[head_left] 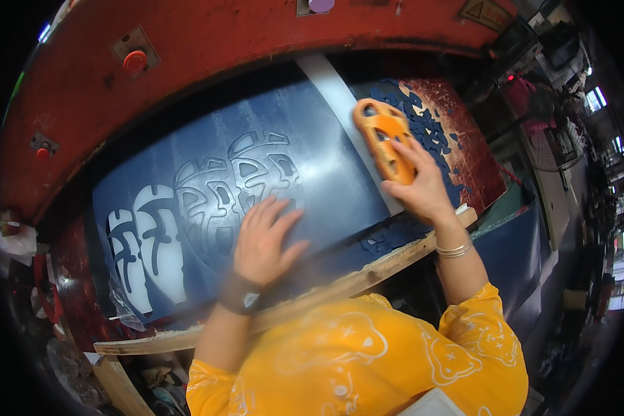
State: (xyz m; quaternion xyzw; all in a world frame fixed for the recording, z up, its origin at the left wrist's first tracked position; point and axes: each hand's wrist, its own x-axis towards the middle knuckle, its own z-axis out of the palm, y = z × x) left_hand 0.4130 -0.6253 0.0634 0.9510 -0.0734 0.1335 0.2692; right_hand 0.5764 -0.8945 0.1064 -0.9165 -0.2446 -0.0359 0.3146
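My right hand (423, 182) grips an orange, sole-shaped cutting die (379, 132) with several openings through it. It is over the right edge of a dark blue sheet (326, 166), by a white strip. My left hand (265, 239) has its fingers spread at the lower end of the cut outlines; it is slightly blurred, and I cannot tell whether it touches the sheet. Two sole-shaped outlines (204, 191) are pressed into the sheet's middle. At its left end, two sole-shaped holes (161, 253) show white beneath.
A red machine beam (222, 41) with a red push button (135, 62) spans the far side. Dark blue scraps (430, 128) lie on the worn red surface to the right. A wooden rail (367, 274) runs along the near edge, close to my body.
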